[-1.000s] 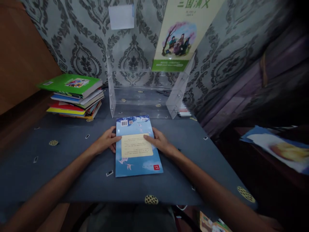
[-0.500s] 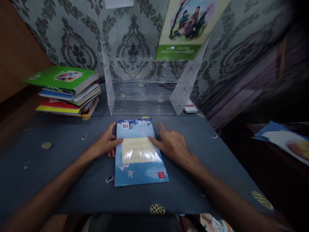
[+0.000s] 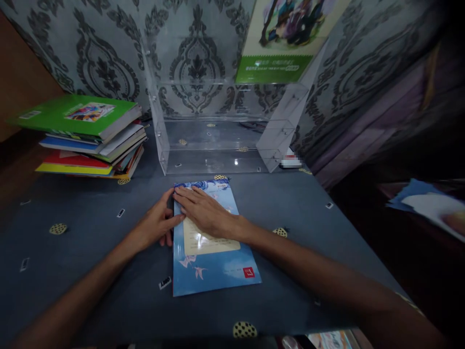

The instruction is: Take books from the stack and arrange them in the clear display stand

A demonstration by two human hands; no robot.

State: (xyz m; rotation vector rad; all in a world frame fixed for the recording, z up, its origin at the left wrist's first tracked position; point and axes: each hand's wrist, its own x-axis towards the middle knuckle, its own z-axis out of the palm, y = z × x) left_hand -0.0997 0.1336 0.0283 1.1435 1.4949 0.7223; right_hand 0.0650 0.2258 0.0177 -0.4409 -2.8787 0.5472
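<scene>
Judge as mid-handling: have blue book (image 3: 218, 264) flat and closed on table (image 3: 138, 303); not yet released. Find left hand (image 3: 156, 225) half-curled at left edge, with thumb on cover; cannot tell whether gripping. Find right hand (image 3: 207, 213) spread flat across far half, grasping nothing. Looks glossy, with cream panel (image 3: 210, 247) and 1 red logo (image 3: 249, 272).

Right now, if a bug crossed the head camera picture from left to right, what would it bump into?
Stack of books → left hand → blue book → small blurred-out thing → blue-and-white thing.
</scene>
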